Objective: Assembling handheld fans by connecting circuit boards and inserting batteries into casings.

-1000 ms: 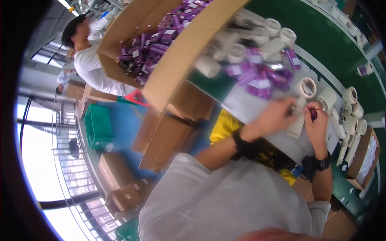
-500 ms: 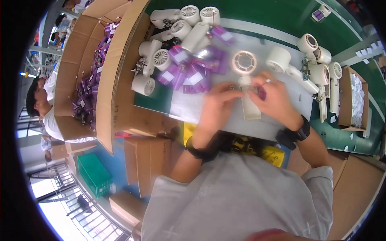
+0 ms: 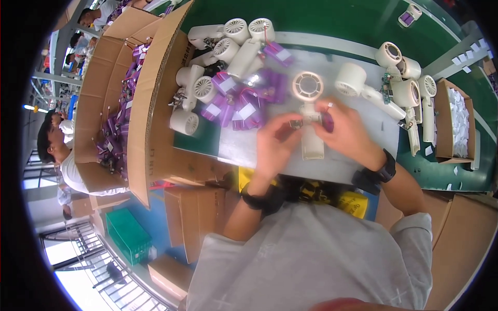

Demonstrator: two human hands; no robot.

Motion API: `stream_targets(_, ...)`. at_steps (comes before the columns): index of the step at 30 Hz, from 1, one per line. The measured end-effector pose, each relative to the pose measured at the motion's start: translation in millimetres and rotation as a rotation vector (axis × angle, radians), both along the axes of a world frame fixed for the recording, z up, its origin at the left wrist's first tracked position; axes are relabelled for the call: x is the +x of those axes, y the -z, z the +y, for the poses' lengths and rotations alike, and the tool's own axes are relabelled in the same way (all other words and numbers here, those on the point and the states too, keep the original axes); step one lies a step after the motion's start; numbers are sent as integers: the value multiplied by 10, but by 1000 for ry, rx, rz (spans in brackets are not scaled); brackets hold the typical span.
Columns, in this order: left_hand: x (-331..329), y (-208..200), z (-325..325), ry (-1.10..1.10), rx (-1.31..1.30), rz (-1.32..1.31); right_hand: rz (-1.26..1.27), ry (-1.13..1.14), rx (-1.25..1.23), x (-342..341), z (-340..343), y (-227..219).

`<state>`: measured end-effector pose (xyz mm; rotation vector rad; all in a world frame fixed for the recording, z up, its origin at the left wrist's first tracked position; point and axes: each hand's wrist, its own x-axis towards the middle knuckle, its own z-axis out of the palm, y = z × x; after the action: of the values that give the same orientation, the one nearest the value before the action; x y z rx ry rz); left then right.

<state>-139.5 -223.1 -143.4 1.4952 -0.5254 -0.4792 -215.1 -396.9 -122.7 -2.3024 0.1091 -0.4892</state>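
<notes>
Over the pale mat (image 3: pixel 238 146), both hands are turned inward, forearms rising from below, a dark band on each wrist. Right hand (image 3: pixel 346 127): thumb and fingers curled almost closed, gripping one purple pack (image 3: pixel 327 123). Left hand (image 3: pixel 279 142): thumb and forefinger nearly meeting at a small metallic part (image 3: pixel 295 124); blur leaves it uncertain whether this is gripped. Between the fingertips lies one white handle (image 3: pixel 313 145); just beyond them, one round fan head (image 3: pixel 307 86) faces up.

Count: beyond and left of the left fingers, five white fan grilles (image 3: pixel 204 89) and, nearer, at least four loose purple packs (image 3: pixel 246 111). Right of the right fingers, one white fan (image 3: pixel 350 79) near, four more fan heads (image 3: pixel 406 94) farther off, then one small box (image 3: pixel 443 124). Well left of the left fingers, one large carton (image 3: pixel 141 135) of purple packs, uncounted.

Markings: white labels (image 3: pixel 284 55) on the loose packs, illegible; dark lettering on the large carton.
</notes>
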Motion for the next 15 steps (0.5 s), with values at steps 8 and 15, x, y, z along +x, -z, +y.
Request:
stream_targets(8, 10, -16, 29, 35, 44, -49, 56, -30, 20, -68, 36, 11)
stream_targets(15, 59, 22, 50, -10, 14, -123, -73, -11, 117, -31, -24, -27)
